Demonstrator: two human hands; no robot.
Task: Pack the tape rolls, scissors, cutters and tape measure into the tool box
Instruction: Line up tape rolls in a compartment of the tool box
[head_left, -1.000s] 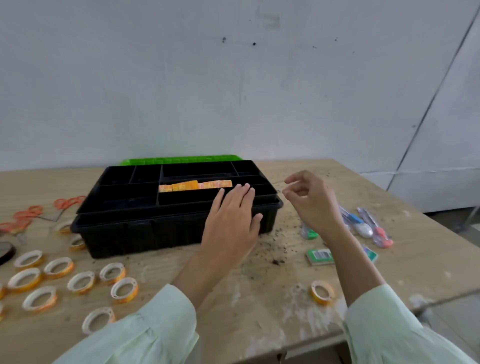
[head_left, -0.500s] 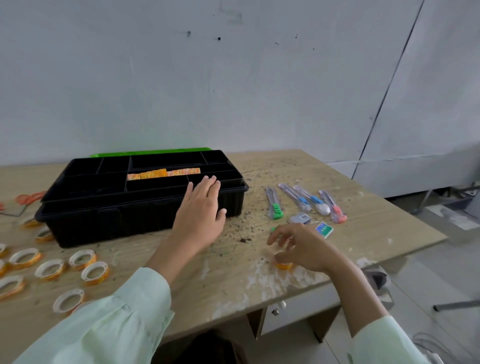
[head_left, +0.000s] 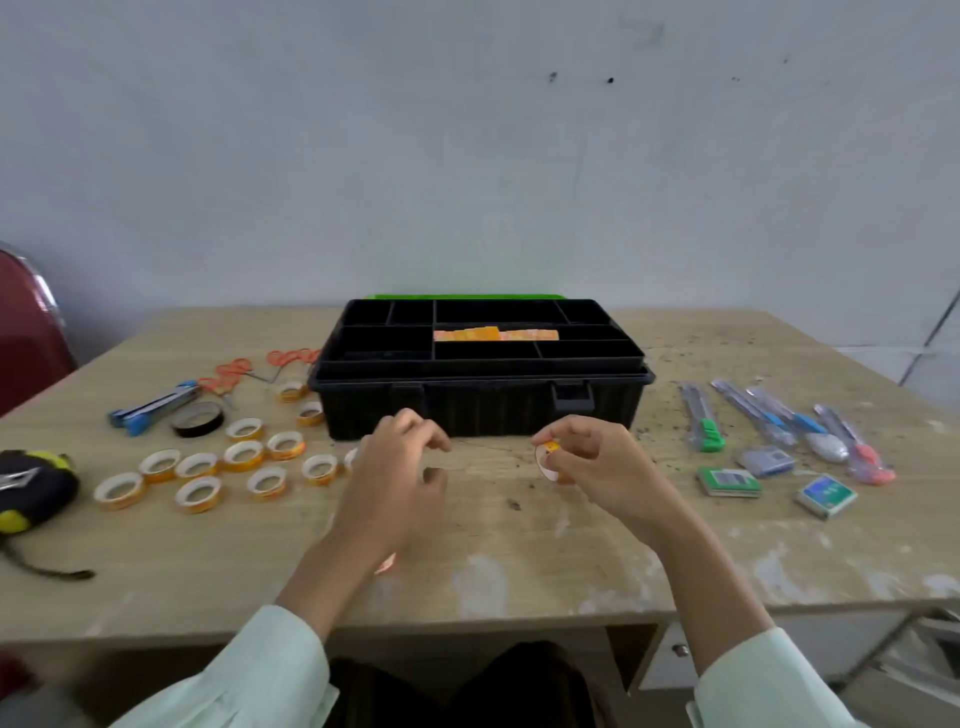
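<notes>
The black tool box (head_left: 597, 410) stands open at the middle back of the table, with orange items in one of its compartments. In front of it my right hand (head_left: 602, 467) pinches a small orange tape roll (head_left: 548, 460) held upright above the table. My left hand (head_left: 395, 483) hovers beside it with fingers loosely curled, holding nothing. Several tape rolls (head_left: 244, 457) lie to the left, with a black tape roll (head_left: 197, 420), orange scissors (head_left: 228, 374) and a yellow-black tape measure (head_left: 31, 483). Cutters (head_left: 779, 415) lie to the right.
Small blade packs (head_left: 727, 483) lie at the right near the cutters. A blue-handled cutter (head_left: 150, 408) lies at the left. A red chair (head_left: 26, 332) stands beyond the table's left edge. The table's front edge runs just below my wrists.
My right hand picked the tape roll off the table's front right and raised it before the box. My left hand left the box rim and came down beside it. The view swung left.
</notes>
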